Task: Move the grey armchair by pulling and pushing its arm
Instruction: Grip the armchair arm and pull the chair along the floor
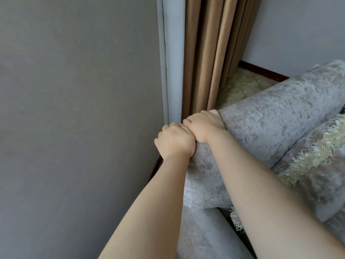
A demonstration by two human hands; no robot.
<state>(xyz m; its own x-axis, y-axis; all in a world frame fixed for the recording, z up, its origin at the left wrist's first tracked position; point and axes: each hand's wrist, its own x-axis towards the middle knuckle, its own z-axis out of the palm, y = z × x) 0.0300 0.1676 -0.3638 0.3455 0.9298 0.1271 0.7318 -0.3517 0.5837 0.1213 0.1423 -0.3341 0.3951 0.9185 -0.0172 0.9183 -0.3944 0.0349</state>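
Together, left hand [174,142] and right hand [202,126] seemingly grip the arm [202,165] of the mottled grey armchair [280,116].

One cam only, head-worn, wide-angle, looks fwd & down, close over the armchair [270,118] arm; wall [74,109] left of armchair, curtain [211,53] just beyond it.

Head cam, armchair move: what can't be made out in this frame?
- Ends of the fingers, left hand and right hand: head view, curled over the far side of the armchair arm, hidden by the hands themselves.
- Chair legs and floor contact: hidden by the upholstery and forearms.
- Gap to the wall: mostly covered by the left hand and forearm.
- Far part of the fringed cushion: cut off by the right edge.
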